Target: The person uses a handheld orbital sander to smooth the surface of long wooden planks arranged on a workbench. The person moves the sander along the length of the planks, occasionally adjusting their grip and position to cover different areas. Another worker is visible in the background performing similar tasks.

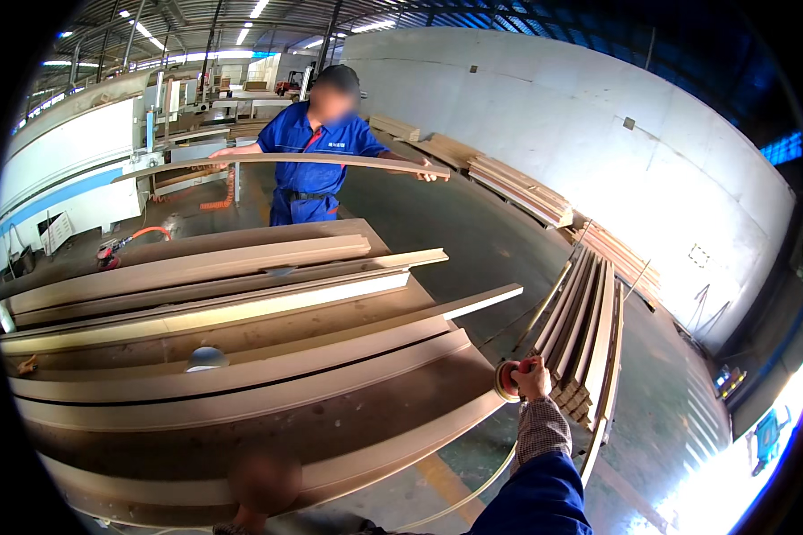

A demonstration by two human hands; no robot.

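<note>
My right hand (532, 378) is shut on a red random orbital sander (506, 381). The sander's disc is at the right end of the nearest long wooden board (401, 453), which lies along the near edge of the workbench (368, 388). A pale hose (488, 483) runs below my right arm. On the same board, near the bottom of the picture, is my left hand (262, 478). Blur covers it, so its fingers cannot be made out. Two more long boards (254, 394) lie side by side farther across the bench.
Across the bench a person in blue workwear (314, 154) holds a long strip (294, 159) in both hands. More boards (207, 267) and another sander (109, 254) lie on the far side. Stacked strips (585, 314) stand at right. Lumber piles (522, 187) line the white wall (542, 100).
</note>
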